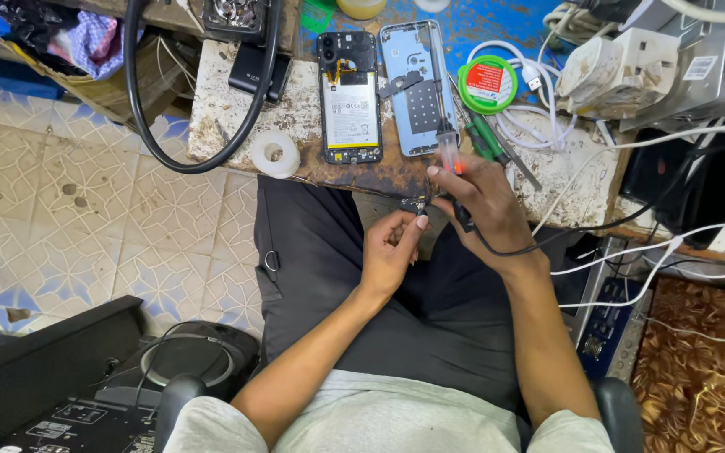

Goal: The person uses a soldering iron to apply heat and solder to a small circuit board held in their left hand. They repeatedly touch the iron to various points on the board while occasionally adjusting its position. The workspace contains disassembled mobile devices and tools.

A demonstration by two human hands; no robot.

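My right hand (482,201) grips a soldering iron (446,143) with a clear orange handle, its metal shaft lying up across the blue back cover (417,88); a black cord trails from it to the right. My left hand (392,245) pinches a small dark part (420,205) over my lap, just below the table edge and touching the right hand's fingers. An opened phone (350,96) with its battery showing lies on the worn table (228,117), beside the blue cover.
A roll of clear tape (276,154) sits at the table's front edge. A green solder reel (488,84), green-handled tools (488,143), white cables (539,126) and a black cable loop (195,143) crowd the table. Tiled floor lies left, equipment at lower left.
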